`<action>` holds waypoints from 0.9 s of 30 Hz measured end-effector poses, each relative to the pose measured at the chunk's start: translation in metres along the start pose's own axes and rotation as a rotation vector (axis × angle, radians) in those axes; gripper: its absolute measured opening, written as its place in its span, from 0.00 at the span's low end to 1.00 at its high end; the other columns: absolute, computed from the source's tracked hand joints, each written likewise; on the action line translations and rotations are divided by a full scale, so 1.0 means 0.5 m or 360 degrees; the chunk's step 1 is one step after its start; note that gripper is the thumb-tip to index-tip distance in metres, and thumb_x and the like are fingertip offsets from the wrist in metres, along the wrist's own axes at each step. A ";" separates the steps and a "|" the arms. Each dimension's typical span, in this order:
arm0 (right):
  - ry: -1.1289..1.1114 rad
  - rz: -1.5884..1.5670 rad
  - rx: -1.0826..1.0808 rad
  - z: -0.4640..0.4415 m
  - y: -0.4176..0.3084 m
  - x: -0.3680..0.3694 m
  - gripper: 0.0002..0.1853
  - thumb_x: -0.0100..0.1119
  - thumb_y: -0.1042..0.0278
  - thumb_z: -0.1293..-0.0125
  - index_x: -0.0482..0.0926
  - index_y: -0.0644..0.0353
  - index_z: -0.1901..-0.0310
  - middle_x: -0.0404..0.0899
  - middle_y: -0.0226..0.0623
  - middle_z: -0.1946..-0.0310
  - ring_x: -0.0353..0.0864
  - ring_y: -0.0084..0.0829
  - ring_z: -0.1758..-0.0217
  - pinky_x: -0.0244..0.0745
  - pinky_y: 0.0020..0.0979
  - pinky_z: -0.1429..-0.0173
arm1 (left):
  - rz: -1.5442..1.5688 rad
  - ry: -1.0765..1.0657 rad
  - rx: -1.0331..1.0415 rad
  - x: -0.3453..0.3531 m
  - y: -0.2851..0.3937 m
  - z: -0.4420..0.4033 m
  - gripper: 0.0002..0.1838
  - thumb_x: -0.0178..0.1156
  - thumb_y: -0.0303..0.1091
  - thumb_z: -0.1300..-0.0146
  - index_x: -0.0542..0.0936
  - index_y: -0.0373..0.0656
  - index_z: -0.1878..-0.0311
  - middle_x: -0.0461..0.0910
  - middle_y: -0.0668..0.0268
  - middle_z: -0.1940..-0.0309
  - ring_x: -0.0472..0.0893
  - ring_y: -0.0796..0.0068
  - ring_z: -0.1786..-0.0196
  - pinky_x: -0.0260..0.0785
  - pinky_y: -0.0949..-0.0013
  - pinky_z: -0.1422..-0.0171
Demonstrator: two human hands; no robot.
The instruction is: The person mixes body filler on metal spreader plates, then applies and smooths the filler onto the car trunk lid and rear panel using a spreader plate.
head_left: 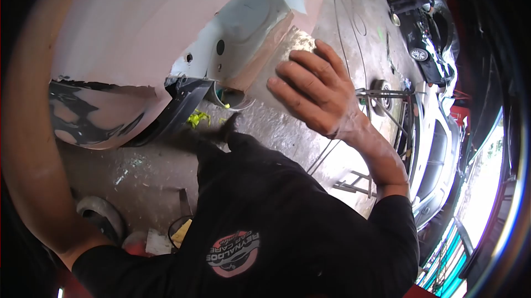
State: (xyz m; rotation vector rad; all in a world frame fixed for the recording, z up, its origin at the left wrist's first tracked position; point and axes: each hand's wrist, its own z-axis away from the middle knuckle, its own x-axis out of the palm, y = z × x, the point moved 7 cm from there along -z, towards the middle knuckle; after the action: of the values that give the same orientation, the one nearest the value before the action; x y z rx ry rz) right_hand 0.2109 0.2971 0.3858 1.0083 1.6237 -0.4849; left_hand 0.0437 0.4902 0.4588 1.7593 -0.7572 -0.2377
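Observation:
My right hand (pixel 318 90) is raised in front of me, palm down, its fingers loosely bent with gaps between them. No object shows in it. It is nearest to the pink and pale-blue edge (pixel 265 49) of a car body; I cannot tell whether it touches that edge. My left forearm (pixel 33 149) reaches up along the left side, and the left hand is outside the picture. Before me is a large car body panel (pixel 144 21) with pinkish primer and pale patches. Below it sits a black bumper part (pixel 99 113) with pinkish patches.
Yellow-green scraps (pixel 197 118) lie on the concrete floor (pixel 276 132). A cable (pixel 345 32) runs across it. Metal stands (pixel 381 94) and a white car (pixel 437 154) are at right, with a dark car (pixel 428 32) and a person farther back. A tyre-like ring (pixel 102 212) lies lower left.

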 end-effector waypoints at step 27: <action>0.1249 -0.0149 0.0211 -0.206 0.066 -0.187 0.27 0.66 0.85 0.47 0.85 0.60 0.42 0.79 0.48 0.42 0.78 0.52 0.37 0.78 0.43 0.37 | 0.0785 0.0052 -0.0048 0.028 0.039 -0.094 0.20 0.54 0.42 0.21 0.77 0.31 0.42 0.85 0.55 0.51 0.88 0.67 0.53 0.83 0.63 0.47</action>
State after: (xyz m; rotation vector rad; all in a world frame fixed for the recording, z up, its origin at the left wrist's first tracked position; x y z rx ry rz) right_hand 0.1798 0.3593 0.5108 1.3220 2.3622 -0.2654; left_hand 0.0717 0.5163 0.4955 1.4902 -1.1272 0.1122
